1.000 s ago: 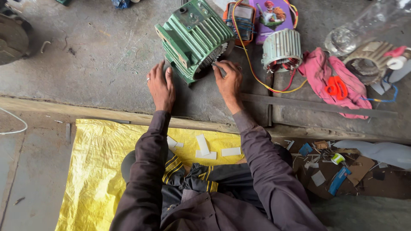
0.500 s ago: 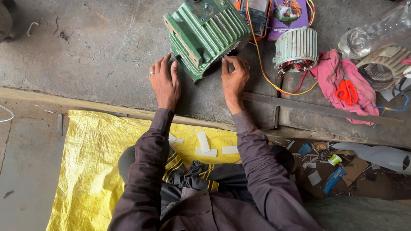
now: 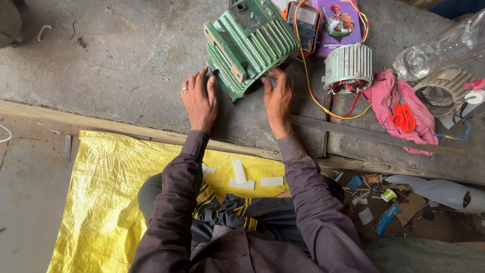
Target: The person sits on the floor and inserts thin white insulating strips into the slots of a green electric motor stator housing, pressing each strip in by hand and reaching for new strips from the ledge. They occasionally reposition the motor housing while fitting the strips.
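A green finned motor housing (image 3: 250,43) lies tilted on the concrete floor in front of me. My left hand (image 3: 200,100) rests flat with fingers spread against its near left end, a ring on one finger. My right hand (image 3: 277,97) grips the housing's near lower edge, fingers curled under the fins. Both arms wear dark purple sleeves. Whether a small item sits in the right hand's fingers is hidden.
A pale green wound stator (image 3: 348,68) with red and yellow wires sits to the right, by a multimeter (image 3: 302,21) and purple booklet (image 3: 336,23). Pink cloth with orange scissors (image 3: 402,117), a clear bottle (image 3: 439,48), yellow sack (image 3: 106,187) with white strips (image 3: 239,173), scrap litter (image 3: 379,199).
Both hands moved forward and closed in on the green housing. The left hand went from the floor to the housing's end; the right hand slid under its edge.
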